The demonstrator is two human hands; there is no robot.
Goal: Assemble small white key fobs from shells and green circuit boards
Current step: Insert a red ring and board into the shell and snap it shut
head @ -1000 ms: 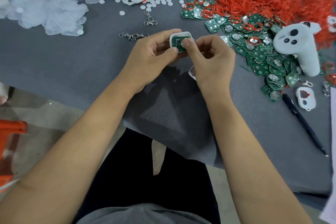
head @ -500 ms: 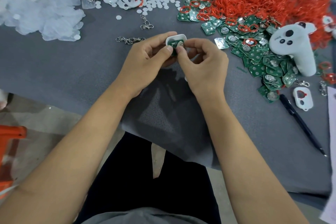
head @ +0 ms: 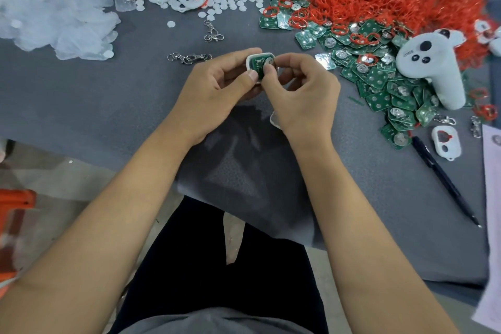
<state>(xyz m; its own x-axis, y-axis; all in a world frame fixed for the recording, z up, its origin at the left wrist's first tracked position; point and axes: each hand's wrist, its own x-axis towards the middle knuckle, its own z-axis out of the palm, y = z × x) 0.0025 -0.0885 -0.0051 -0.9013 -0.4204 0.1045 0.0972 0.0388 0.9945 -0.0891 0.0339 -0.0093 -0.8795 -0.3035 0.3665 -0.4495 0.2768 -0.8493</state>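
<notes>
Shell (head: 250, 60) | mostly hidden by left hand (head: 214, 89), right hand (head: 303, 95)

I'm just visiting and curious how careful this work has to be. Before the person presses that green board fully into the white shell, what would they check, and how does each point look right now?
1. Shell held firmly: ok. The left hand grips the white shell from the side.
2. Board over the shell: ok. The green circuit board lies inside the shell's rim.
3. Board fully seated: cannot tell. Both thumbs cover its near edge.
4. Right hand in place to press: ok. Its thumb rests on the board.
5. Metal battery clip on the board faces up: ok, a silver part shows.
6. Second shell half within reach: cannot tell. A white piece peeks out under the right wrist.
</notes>
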